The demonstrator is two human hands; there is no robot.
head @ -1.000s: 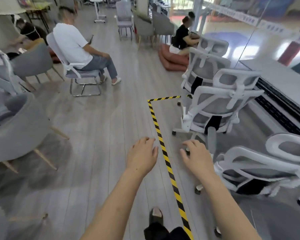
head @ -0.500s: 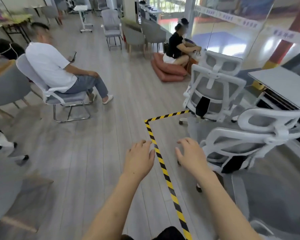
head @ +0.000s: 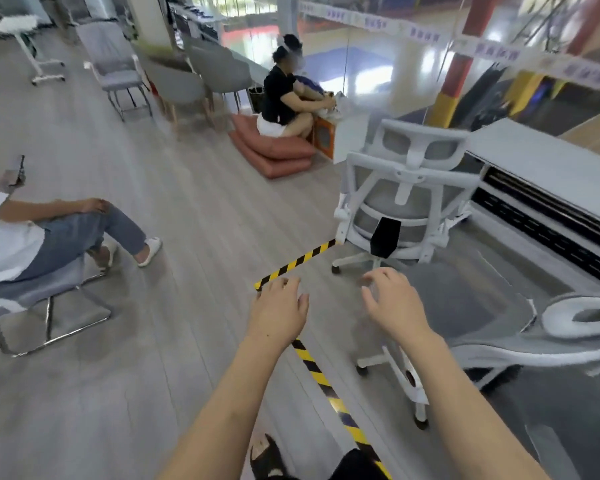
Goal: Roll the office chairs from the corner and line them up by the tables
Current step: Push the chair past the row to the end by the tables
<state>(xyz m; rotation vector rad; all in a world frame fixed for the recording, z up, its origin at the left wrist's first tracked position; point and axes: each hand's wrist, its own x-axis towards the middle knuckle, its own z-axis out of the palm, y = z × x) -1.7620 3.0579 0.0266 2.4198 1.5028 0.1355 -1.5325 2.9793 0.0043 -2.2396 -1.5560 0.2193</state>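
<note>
Both hands, left [head: 279, 315] and right [head: 394, 306], reach forward empty with fingers spread. The upright office chair [head: 404, 199] stands ahead beside the grey surface [head: 551, 164]; a push could swing it toward the seated person [head: 284, 95].

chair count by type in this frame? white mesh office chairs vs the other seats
White mesh office chairs: 2, one upright, one at the right edge
Grey sled-base chairs: 2, one occupied, one empty
Grey shell chairs on wooden legs: 2
Total: 6
</note>
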